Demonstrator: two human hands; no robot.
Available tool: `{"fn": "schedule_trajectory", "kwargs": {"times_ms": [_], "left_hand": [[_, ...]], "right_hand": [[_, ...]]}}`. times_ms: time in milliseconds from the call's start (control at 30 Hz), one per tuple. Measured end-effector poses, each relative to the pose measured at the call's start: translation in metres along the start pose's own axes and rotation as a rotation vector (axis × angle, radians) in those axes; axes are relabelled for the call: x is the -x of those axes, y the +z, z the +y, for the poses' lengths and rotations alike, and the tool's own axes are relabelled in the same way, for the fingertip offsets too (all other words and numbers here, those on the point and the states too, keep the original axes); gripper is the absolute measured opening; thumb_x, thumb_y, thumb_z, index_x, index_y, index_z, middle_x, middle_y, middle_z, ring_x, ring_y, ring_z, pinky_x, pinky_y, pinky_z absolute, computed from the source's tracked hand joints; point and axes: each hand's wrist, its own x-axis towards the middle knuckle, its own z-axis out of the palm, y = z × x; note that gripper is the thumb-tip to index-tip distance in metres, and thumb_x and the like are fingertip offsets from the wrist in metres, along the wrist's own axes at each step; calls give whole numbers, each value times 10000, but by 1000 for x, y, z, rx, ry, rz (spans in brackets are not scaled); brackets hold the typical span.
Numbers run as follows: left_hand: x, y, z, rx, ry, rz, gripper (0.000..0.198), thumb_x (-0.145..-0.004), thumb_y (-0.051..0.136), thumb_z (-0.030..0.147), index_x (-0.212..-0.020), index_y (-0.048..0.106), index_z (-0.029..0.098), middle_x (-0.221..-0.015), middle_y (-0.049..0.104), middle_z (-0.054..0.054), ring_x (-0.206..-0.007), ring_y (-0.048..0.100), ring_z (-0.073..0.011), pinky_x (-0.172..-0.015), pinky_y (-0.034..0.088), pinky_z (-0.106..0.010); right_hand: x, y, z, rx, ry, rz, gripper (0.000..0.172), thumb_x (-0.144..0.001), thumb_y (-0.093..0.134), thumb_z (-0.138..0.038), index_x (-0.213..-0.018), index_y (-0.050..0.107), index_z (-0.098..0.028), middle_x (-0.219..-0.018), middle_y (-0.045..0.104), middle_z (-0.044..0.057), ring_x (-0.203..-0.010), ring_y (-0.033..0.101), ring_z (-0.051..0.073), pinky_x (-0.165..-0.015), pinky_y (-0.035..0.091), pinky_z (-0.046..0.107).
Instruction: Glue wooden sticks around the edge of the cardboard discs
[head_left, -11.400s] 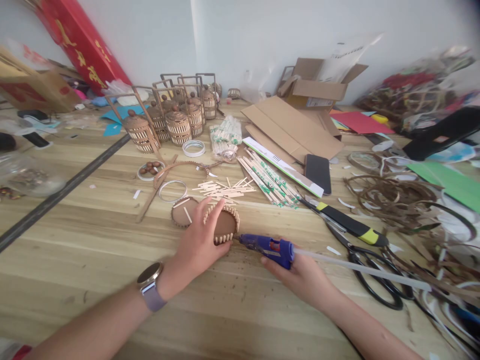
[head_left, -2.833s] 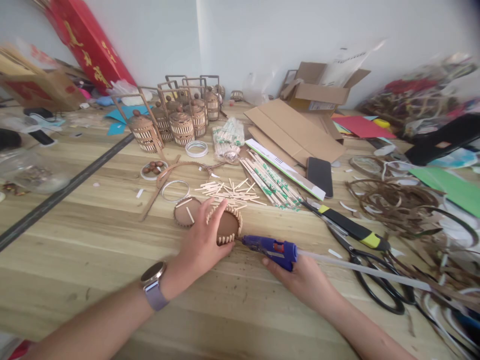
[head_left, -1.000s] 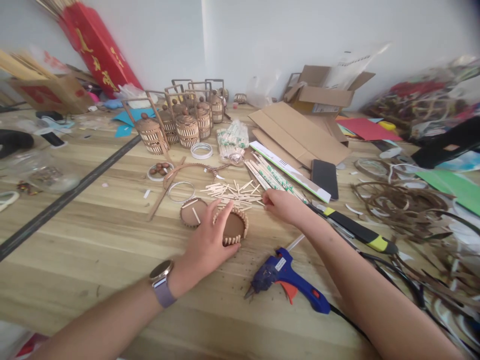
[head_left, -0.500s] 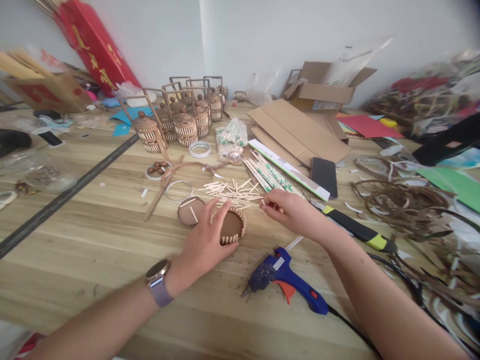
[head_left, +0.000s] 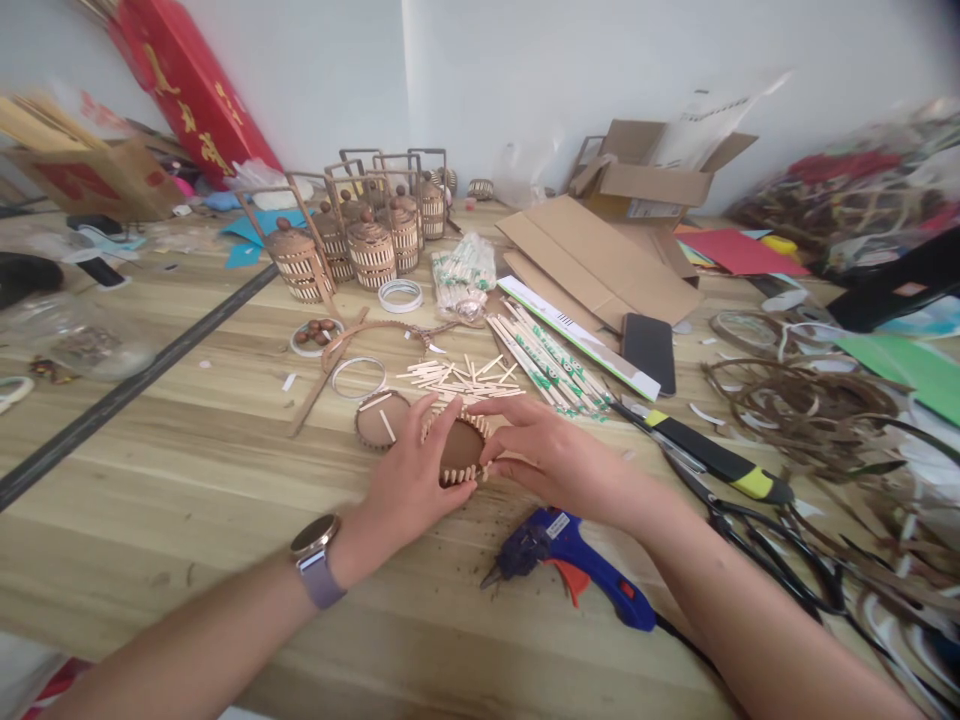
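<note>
Wooden tabletop (head_left: 210, 560): carries everything below; its back edge runs along the wall.
Flat cardboard (head_left: 596, 265): angled toward the back right corner, beside an open carton (head_left: 652, 185).
Lidded miniature baskets (head_left: 371, 255): a cluster with tall handles, standing near the back edge, left of the middle.
Glue gun (head_left: 570, 560): lying on its side between the middle and the front edge, nozzle toward the left edge.
Left hand (head_left: 409, 470): half open, thumb and fingers arched around the tray and holding it by the rim; a wristwatch (head_left: 315, 545) is on the wrist.
Right hand (head_left: 555, 455): fingers bent and nearly closed, tips at the tray's right rim; whether a stick is pinched between them, I cannot tell.
Round tray (head_left: 463, 447): near the middle of the surface, between the hands, brown base ringed by short upright sticks.
Shallow round disc (head_left: 381, 412): just left of the tray, two sticks on it.
Loose cut sticks (head_left: 450, 378): scattered just behind the tray.
</note>
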Motion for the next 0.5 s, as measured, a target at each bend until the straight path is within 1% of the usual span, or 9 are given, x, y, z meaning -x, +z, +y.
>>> {"fn": "schedule_trajectory", "kwargs": {"times_ms": [133,333,500], "left_hand": [[0,0,-1,-8,-7,-1,940,-699,781,249,-1449,215,287,-1461,323,-158,-1309,452,-369,-947,532,-517],[0,0,0,-5,35,13,938,-708,781,250,-1456,213,269,-1452,323,-166,-1328,431,-357,-970,521,-501],[0,-1,0,2,27,13,938,-714,778,249,-1461,210,275,-1455,321,-164,-1325,437,-356,-958,530,-497]], "right_hand": [[-1,8,8,45,-46,-3,127,-872,604,-106,-839,713,-164,-1360,546,164,-1272,496,289,-1014,450,473],[-3,9,9,85,-77,-7,139,-879,612,-134,-823,734,-169,-1412,508,158,-1261,512,294,-1018,454,473],[-3,11,11,95,-84,-19,149,-887,607,-151,-840,747,-169,-1423,498,165,-1260,513,293,-1010,463,466]]}}
